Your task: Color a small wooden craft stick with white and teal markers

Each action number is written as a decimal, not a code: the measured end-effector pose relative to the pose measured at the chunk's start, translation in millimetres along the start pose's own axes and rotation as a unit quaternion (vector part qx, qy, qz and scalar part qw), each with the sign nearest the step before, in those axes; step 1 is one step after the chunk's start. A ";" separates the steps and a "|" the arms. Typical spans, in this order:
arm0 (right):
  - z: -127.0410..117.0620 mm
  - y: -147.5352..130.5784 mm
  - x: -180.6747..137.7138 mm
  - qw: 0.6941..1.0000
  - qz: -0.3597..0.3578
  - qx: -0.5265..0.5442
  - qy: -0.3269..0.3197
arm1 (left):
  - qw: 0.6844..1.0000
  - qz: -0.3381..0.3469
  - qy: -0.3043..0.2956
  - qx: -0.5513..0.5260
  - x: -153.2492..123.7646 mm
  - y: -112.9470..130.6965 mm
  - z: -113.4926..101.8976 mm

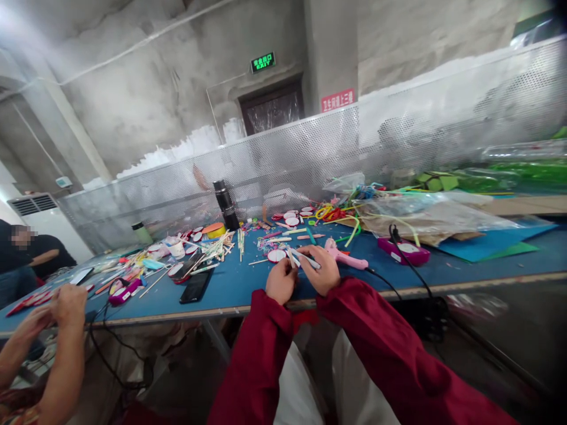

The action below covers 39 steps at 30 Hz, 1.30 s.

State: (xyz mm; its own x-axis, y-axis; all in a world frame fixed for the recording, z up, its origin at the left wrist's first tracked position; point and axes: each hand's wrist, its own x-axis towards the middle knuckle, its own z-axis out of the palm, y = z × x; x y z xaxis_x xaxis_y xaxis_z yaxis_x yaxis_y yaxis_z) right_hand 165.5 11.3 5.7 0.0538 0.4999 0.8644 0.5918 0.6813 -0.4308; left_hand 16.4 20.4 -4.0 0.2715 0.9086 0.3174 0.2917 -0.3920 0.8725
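Observation:
My left hand [282,281] is closed at the table's front edge, its fingers pinched on a small whitish piece [291,257] too small to make out. Close beside it, my right hand [325,273] grips a pale pen-shaped tool [309,258], slanted toward the left hand. A round white disc with a red rim [277,255] lies just beyond my left hand. To the right of my right hand rests a pink glue gun [349,259] with a black cord. Pens and small colourful bits lie behind my hands.
Left of my hands are a black phone [196,287], wooden sticks [221,247] and a black bottle [226,205]. A purple box [404,251] with a cord and plastic-covered sheets [434,215] lie right. At far left, another person's hands [66,304] work by the table.

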 end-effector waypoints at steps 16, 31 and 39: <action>-0.7 -0.8 1.0 1.000 -0.004 0.010 -0.005 | 1.000 0.004 -0.001 -0.005 -0.7 1.5 -0.3; -1.4 -2.1 1.3 1.000 0.009 0.010 0.008 | 1.000 0.006 0.002 0.015 0.3 -3.3 -0.2; -2.6 -4.6 1.6 1.000 0.005 0.015 0.004 | 1.000 0.015 0.006 0.007 0.4 -3.5 -0.5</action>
State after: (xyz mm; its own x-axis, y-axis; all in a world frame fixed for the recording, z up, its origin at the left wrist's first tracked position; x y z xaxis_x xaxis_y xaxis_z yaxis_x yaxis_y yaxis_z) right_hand 165.0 7.5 9.8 0.0657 0.5021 0.8623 0.5664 0.6927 -0.4464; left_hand 15.0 22.3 -6.8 0.2703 0.8979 0.3475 0.2972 -0.4212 0.8569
